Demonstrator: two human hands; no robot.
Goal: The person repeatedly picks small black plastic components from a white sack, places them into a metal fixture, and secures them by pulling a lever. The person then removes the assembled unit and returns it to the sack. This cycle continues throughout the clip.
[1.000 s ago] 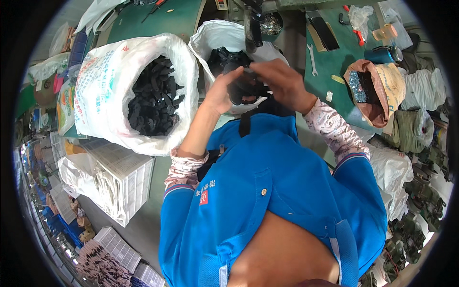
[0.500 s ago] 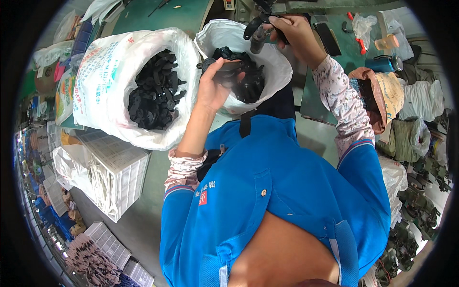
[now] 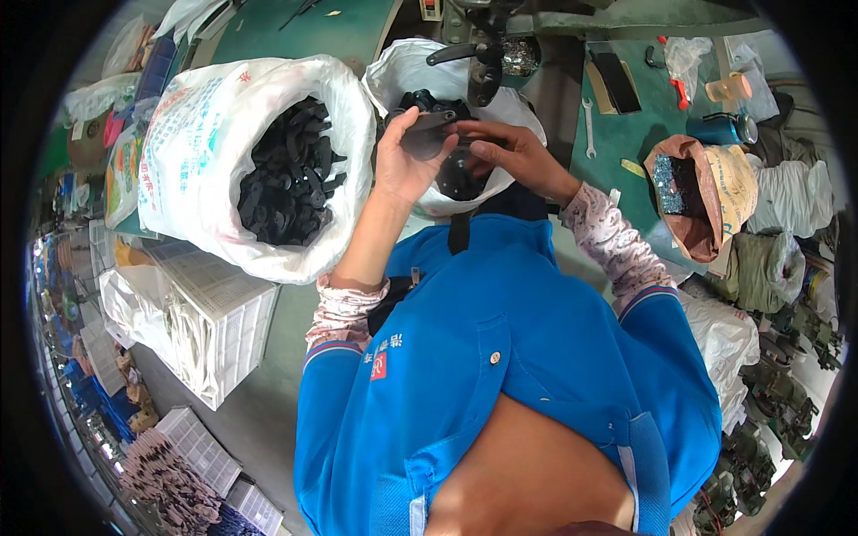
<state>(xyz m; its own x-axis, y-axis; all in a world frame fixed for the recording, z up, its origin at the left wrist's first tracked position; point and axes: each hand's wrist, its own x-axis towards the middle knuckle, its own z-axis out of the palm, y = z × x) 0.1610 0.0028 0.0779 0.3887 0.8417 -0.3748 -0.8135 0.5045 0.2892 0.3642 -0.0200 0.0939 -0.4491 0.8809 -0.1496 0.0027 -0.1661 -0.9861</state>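
Over the white woven sack in front of me [image 3: 527,116], my left hand [image 3: 404,170] is closed around a flat, rounded black plastic part [image 3: 427,136]. My right hand [image 3: 523,159] has come in from the right, its bent fingers and thumb at the right end of that part. Whatever lies between those fingertips is too dark and small to make out. More black parts [image 3: 460,179] lie inside this sack, partly hidden beneath my hands. Just above hangs a machine's black lever handle [image 3: 485,71], which neither hand touches.
A larger white sack [image 3: 201,161] full of black pieces [image 3: 290,174] stands at left, above a white plastic crate [image 3: 237,330]. On the green bench at right are a wrench [image 3: 589,129], a brown bag of small metal pieces [image 3: 693,228] and a blue flask [image 3: 715,129].
My right hand has let go of the machine's lever handle and moved down and left to the part in my left hand. My left hand stays nearly in place.
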